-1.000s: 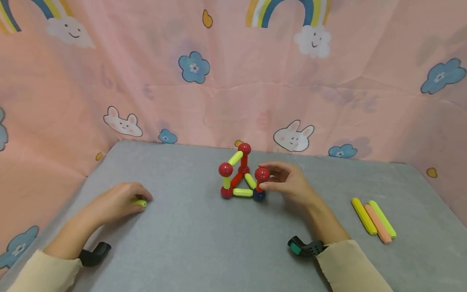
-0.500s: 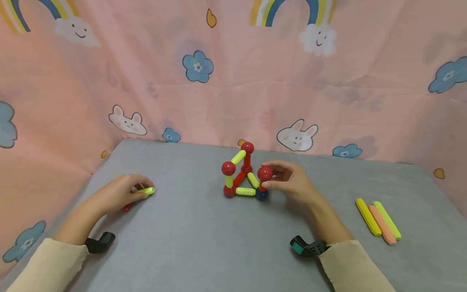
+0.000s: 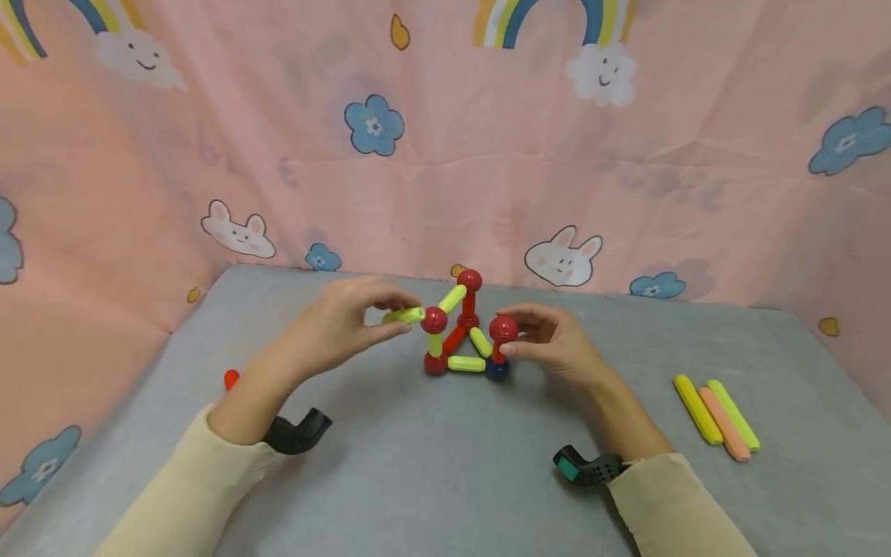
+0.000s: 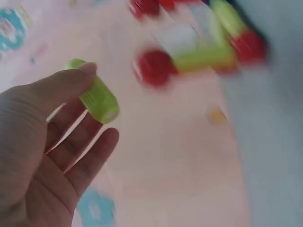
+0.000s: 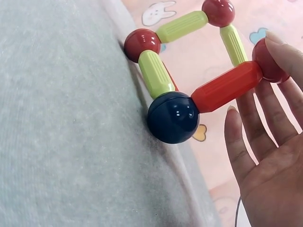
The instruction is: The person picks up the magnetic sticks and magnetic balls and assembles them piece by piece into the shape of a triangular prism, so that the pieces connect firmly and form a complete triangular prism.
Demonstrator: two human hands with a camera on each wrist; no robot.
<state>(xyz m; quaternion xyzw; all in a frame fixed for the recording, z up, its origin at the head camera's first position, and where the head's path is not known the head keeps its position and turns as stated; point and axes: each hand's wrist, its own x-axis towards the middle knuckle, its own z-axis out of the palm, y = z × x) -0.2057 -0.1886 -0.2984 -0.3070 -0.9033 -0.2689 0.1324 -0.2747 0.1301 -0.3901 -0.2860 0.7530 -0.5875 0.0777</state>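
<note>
Lime rod point(image 3: 404, 316) at the ball-and-rod frame point(image 3: 455, 340): seemingly the lining-up step, with 2 top edges open.

Well left of the frame, a red piece point(image 3: 231, 379) lies partly hidden behind the left forearm point(image 3: 257, 393); just left of the frame, the left hand point(image 3: 341, 325) pinches the lime rod between thumb and fingers, its free end near the upper left red ball point(image 3: 435, 319), though I cannot tell whether they touch; the frame stands on the grey table point(image 3: 390, 472), and at its right side the right hand point(image 3: 557, 344) pinches the upper right red ball point(image 3: 503, 328) above the blue ball point(image 3: 497, 368), apparently to steady it; well right of the frame lie a yellow rod point(image 3: 698, 410), a salmon rod point(image 3: 725, 425) and a yellow-green rod point(image 3: 735, 415); the next move probably calls for swinging the lime rod level between the 2 upper balls without jolting the frame.
</note>
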